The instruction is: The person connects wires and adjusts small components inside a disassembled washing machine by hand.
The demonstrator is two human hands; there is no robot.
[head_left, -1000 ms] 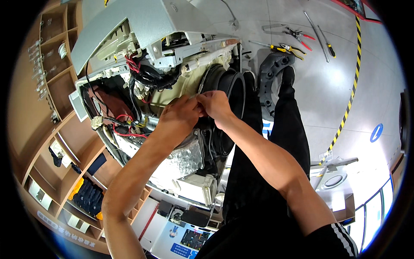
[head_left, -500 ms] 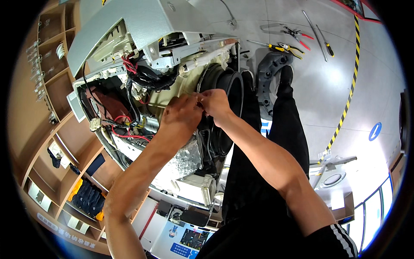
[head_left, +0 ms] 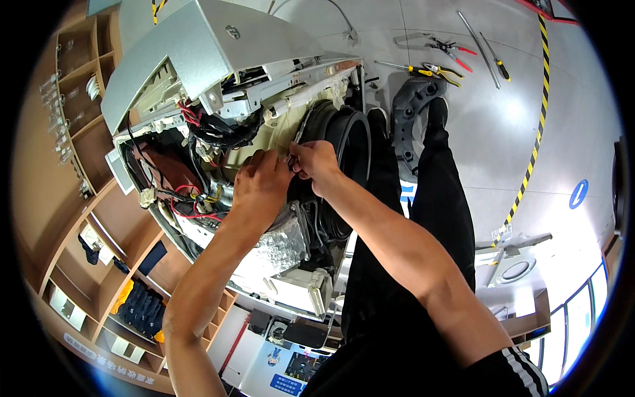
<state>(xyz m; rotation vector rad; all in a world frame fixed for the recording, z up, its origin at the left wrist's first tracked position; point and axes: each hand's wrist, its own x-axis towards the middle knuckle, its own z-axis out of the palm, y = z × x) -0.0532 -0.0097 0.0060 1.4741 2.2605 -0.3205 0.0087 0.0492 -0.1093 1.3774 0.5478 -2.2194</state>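
An opened washing machine lies before me, its round black rubber door gasket (head_left: 358, 142) standing out from the cream tub (head_left: 254, 147). At the gasket's tub-side edge, my right hand (head_left: 317, 165) pinches a small dark metal piece (head_left: 291, 161) between thumb and fingers. My left hand (head_left: 259, 188) is right beside it, knuckles up, fingers curled against the same spot. Whatever its fingertips grip is hidden by the hand. Black wrapped cables (head_left: 228, 131) and red wires (head_left: 192, 210) run left of the hands. Silver foil wrapping (head_left: 283, 239) covers a part below them.
A grey panel (head_left: 258, 36) is raised at the machine's far side. On the floor lie a dark grey curved block (head_left: 405, 126) between my feet, red-handled pliers (head_left: 453, 53), yellow-handled pliers (head_left: 440, 73), a screwdriver (head_left: 501, 63) and a metal rod (head_left: 477, 46). Wooden shelves (head_left: 92, 198) stand left.
Both hands have shifted slightly left along the gasket's edge, and a little more of the small metal piece shows between them. The view has moved slightly too.
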